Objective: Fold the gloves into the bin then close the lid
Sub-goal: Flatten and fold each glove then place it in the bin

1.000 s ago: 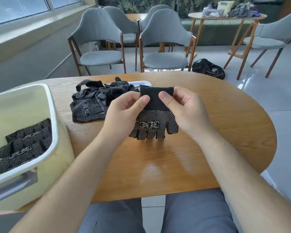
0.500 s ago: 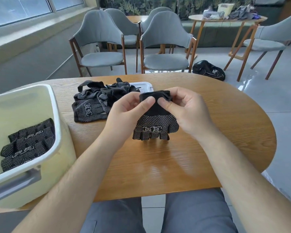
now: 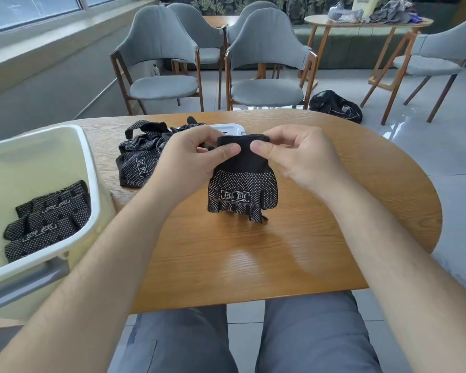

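Note:
A black dotted fingerless glove (image 3: 242, 189) hangs upright over the middle of the wooden table (image 3: 253, 259), its finger stubs touching the wood. My left hand (image 3: 191, 160) and my right hand (image 3: 299, 157) each pinch its black cuff between thumb and fingers. A heap of the same gloves (image 3: 143, 157) lies behind my left hand. The pale yellow bin (image 3: 89, 168) stands open at the left with folded gloves (image 3: 46, 219) inside. Its white lid (image 3: 229, 128) lies flat behind the heap, mostly hidden by my hands.
Several grey chairs (image 3: 267, 63) stand beyond the table's far edge. A black bag (image 3: 334, 106) lies on the floor to the right of them. A second round table (image 3: 366, 22) with clutter is at the back right. My legs are under the near edge.
Both hands have lifted the glove's cuff a little and rolled it toward me, so the cuff bends over at the top. The finger stubs stay on the table.

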### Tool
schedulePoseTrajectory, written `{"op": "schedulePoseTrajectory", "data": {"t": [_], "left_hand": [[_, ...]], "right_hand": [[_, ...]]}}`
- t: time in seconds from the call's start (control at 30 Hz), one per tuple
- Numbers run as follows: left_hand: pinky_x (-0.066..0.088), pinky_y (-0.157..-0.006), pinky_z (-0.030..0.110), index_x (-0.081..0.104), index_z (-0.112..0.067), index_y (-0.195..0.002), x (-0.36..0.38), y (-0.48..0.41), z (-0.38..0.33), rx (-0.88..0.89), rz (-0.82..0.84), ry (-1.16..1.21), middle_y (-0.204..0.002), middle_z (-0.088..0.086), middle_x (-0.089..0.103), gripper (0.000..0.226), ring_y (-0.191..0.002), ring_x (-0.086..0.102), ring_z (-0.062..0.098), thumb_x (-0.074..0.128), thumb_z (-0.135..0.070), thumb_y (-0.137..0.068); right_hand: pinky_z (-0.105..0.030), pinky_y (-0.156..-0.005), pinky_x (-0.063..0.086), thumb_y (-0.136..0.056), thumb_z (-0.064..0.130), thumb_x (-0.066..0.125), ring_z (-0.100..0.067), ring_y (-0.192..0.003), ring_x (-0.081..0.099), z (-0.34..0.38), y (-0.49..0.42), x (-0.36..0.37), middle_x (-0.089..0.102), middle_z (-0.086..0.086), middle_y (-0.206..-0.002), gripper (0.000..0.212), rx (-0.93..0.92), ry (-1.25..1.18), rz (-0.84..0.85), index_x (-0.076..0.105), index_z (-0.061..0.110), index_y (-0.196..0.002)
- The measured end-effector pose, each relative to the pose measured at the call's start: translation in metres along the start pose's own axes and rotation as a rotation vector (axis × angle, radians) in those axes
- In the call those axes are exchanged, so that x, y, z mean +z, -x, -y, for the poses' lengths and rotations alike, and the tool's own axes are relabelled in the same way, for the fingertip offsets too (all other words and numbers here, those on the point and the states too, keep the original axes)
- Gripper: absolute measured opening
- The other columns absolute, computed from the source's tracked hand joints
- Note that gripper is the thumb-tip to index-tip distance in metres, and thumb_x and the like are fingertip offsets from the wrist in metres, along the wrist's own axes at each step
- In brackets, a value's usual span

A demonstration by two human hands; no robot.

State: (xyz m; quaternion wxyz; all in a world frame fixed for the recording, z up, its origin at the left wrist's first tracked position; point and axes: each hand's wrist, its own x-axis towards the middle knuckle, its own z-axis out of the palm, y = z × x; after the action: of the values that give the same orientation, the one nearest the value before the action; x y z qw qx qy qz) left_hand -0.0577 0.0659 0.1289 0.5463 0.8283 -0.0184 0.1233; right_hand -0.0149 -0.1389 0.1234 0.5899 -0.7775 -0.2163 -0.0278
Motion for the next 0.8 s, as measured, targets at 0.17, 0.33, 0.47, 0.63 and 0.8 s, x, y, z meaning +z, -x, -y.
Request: {"op": "schedulePoseTrajectory", "data": {"t": [0.17,0.33,0.47,0.63,0.8], "left_hand": [[0.056,-0.058,0.033,0.064,-0.017,-0.097,0.002,-0.012,-0.015,0.004,0.026,-0.094,-0.092,-0.004,0.072,0.014,-0.064,0.073,0.011,0.069,-0.030,-0.096],[0.060,-0.084,0.045,0.063,-0.026,-0.098,0.000,-0.023,-0.025,0.106,-0.056,-0.129,-0.100,-0.009,0.072,0.013,-0.086,0.074,0.017,0.068,-0.037,-0.095],[0.045,-0.057,0.018,0.064,-0.021,-0.102,0.013,-0.009,-0.007,0.109,-0.033,-0.104,-0.083,-0.008,0.071,0.011,-0.062,0.062,0.003,0.070,-0.028,-0.095],[0.050,-0.073,0.023,0.064,-0.025,-0.098,0.038,0.029,0.073,0.088,0.137,-0.285,-0.104,-0.009,0.071,0.014,-0.088,0.063,0.008,0.076,-0.025,-0.089],[0.047,-0.090,0.033,0.069,-0.020,-0.097,0.043,0.061,0.113,0.417,0.192,-0.572,-0.118,-0.014,0.068,0.016,-0.100,0.052,0.016,0.078,-0.027,-0.086]], "right_hand": [[-0.022,-0.046,0.044,-0.096,0.026,0.073,-0.015,-0.063,0.074,0.010,-0.014,-0.003,0.075,0.006,-0.075,0.007,0.058,0.001,0.025,0.073,0.019,-0.095],[-0.029,-0.073,0.061,-0.097,0.020,0.071,-0.011,-0.095,0.075,0.009,-0.021,-0.003,0.076,0.002,-0.106,0.015,-0.048,-0.078,-0.076,0.074,0.013,-0.111],[-0.027,-0.097,0.055,-0.096,0.020,0.072,-0.005,-0.110,0.069,-0.015,-0.005,-0.003,0.072,0.012,-0.121,0.015,-0.120,0.031,-0.048,0.073,0.021,-0.111],[-0.031,-0.092,0.053,-0.088,0.022,0.080,-0.006,-0.110,0.065,-0.082,0.044,0.011,0.071,0.015,-0.116,0.014,-0.154,0.286,0.035,0.074,0.029,-0.097],[-0.035,-0.096,0.049,-0.086,0.031,0.078,-0.015,-0.108,0.058,-0.108,0.081,0.017,0.069,0.013,-0.114,0.012,-0.232,0.468,0.109,0.076,0.026,-0.095]]}}
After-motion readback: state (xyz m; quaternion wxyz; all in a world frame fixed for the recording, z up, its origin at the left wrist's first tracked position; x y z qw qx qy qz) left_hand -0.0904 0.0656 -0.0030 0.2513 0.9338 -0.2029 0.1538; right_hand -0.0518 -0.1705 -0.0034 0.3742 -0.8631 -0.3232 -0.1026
